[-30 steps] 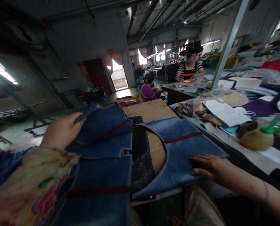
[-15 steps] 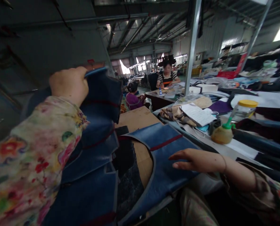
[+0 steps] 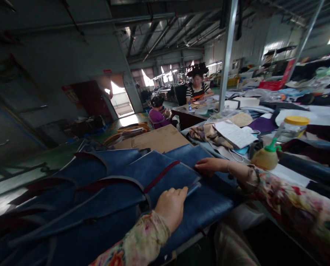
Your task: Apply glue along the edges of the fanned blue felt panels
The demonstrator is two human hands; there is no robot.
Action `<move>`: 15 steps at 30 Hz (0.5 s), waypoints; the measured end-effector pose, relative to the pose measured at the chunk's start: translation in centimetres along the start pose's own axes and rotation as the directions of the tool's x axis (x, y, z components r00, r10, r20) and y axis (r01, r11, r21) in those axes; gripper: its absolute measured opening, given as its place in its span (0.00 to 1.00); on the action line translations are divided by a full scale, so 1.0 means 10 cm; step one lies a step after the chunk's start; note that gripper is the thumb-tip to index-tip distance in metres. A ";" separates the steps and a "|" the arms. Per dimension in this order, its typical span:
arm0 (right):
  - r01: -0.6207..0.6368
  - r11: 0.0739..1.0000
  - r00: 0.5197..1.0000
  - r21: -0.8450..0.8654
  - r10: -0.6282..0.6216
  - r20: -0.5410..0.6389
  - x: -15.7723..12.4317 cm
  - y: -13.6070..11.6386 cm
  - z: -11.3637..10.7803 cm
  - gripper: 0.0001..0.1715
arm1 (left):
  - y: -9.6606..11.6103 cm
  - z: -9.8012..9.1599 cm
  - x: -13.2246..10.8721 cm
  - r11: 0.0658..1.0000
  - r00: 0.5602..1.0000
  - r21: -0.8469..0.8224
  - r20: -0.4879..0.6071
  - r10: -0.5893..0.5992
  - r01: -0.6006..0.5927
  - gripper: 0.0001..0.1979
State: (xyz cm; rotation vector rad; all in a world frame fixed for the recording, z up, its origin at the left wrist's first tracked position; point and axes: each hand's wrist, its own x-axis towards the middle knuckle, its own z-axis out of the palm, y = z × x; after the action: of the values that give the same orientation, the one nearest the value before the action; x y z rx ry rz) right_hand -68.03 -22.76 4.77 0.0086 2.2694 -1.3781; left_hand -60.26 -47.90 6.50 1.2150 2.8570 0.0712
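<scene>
Blue leather-like panels [image 3: 120, 207] with grey edges and dark red strips lie in overlapping layers in front of me. My left hand [image 3: 172, 208] is closed on the near edge of the folded top panel [image 3: 159, 166], its thumb hidden. At that panel's right corner is my right hand [image 3: 210, 166], fingers together and bent down onto the edge; their tips are partly hidden. Under both hands, a smooth blue panel [image 3: 211, 201] reaches toward the right.
Brown cardboard [image 3: 162, 138] lies beyond the panels. On the right-hand table [image 3: 285, 173] are a squeeze bottle with a green nozzle [image 3: 264, 157], a yellow-lidded jar [image 3: 292, 129], papers and cloth. Two people sit farther back, and a metal post [image 3: 228, 55] rises by the table.
My left hand has come down and right from its raised position, folding the lifted blue panel over the cardboard-backed opening. My right hand has moved slightly away from me and closed at the panel's corner.
</scene>
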 end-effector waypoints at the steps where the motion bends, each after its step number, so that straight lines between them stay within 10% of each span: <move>1: -0.004 0.999 0.999 -0.043 0.003 -0.037 0.07 -0.06 0.02 0.24 | -0.03 -0.08 -0.03 0.998 1.000 -0.058 -0.021 -0.023 0.022 0.21; 8: 0.068 0.997 0.997 -0.038 -0.067 0.025 0.51 -0.35 0.38 0.23 | -0.49 -0.32 -0.09 0.894 0.963 -0.447 0.235 0.133 -0.015 0.22; 11: 0.230 0.964 0.963 -0.135 -0.246 -0.110 0.56 -0.41 0.51 0.18 | -1.13 -0.27 -0.06 0.922 0.969 -0.302 0.123 -0.215 0.243 0.25; 15: 0.436 0.845 0.839 -0.309 -0.506 -0.199 0.31 -0.63 0.81 0.23 | -1.95 -0.06 -0.14 0.797 0.801 -0.091 0.027 -0.598 0.598 0.37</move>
State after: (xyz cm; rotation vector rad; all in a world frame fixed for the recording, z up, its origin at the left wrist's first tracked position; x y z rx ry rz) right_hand -69.11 -33.40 5.75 -0.5169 2.8017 -1.3695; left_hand -73.36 -62.48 5.98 0.2440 3.0428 0.1841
